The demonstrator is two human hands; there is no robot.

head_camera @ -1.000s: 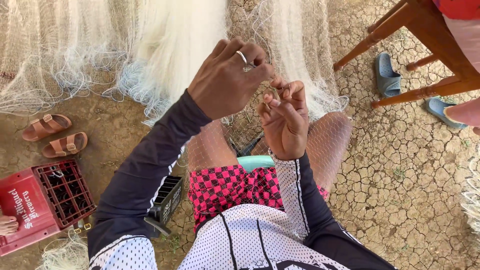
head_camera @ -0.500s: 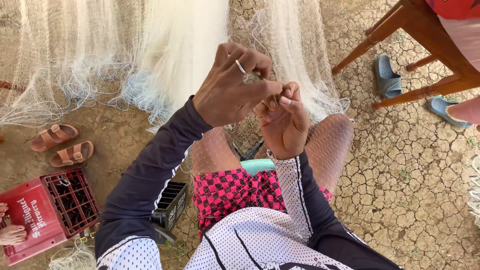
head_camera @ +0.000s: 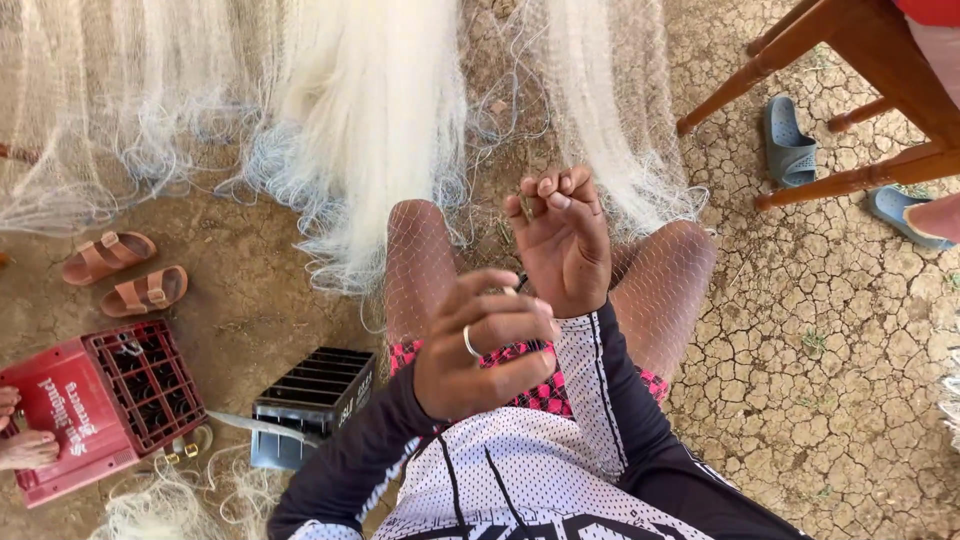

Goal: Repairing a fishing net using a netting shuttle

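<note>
Red crate [head_camera: 75, 415] and black crate [head_camera: 310, 395] flank left hand [head_camera: 480, 350].

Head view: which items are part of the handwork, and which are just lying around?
In use:
- white fine-mesh fishing net, draped over the knees
- right hand, pinching a small dark tool, too small to identify
- left hand, wearing a ring, fingers curled

Lying about:
- pair of brown sandals
- red plastic bottle crate
- black plastic crate
- blue-grey slipper
- wooden chair legs
</note>
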